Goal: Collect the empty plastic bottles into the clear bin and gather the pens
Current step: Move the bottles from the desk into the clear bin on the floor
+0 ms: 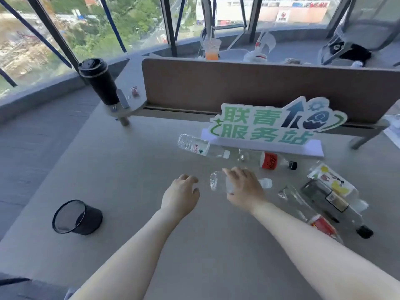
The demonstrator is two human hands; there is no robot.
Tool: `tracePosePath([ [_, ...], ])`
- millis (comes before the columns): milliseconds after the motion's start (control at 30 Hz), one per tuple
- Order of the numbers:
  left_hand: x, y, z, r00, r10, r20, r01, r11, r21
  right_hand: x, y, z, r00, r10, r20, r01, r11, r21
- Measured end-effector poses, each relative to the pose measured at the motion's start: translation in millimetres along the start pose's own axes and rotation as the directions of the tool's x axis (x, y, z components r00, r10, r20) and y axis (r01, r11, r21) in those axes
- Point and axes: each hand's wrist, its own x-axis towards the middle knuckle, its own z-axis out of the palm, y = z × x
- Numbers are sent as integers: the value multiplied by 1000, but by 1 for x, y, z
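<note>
Several empty plastic bottles lie on the grey desk. My right hand is closed over a clear bottle with a white cap at the desk's middle. Just left of it, my left hand hovers with fingers curled and nothing in it. A green-labelled clear bottle lies farther back. A red-labelled bottle with a black cap lies right of it. At the right lie a red-labelled bottle, a dark-labelled bottle and a yellow-patterned bottle. No clear bin and no pens are in view.
A black mesh pen cup lies tipped on its side at the front left. A green and white sign stands before the brown desk divider. A black tumbler stands at the back left corner, by the windows.
</note>
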Motion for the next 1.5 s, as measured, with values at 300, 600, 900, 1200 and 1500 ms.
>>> tracePosePath([
  [300, 121, -6, -22, 982, 179, 55, -186, 964, 187, -11, -39, -41, 821, 572, 6, -437, 621, 651],
  [600, 196, -7, 24, 931, 240, 273, -347, 811, 470, -41, -40, -27, 615, 757, 221, -668, 352, 656],
  [900, 106, -27, 25, 981, 9, 192, -29, 994, 101, -40, -55, -27, 652, 723, 229, -620, 334, 710],
  [1200, 2, -37, -18, 972, -229, -62, 216, 962, -164, -50, -80, -42, 832, 502, 235, -480, 441, 758],
  [1500, -169, -75, -30, 794, -556, -246, 461, 814, -354, -82, -164, -52, 969, 50, 244, -225, 590, 776],
])
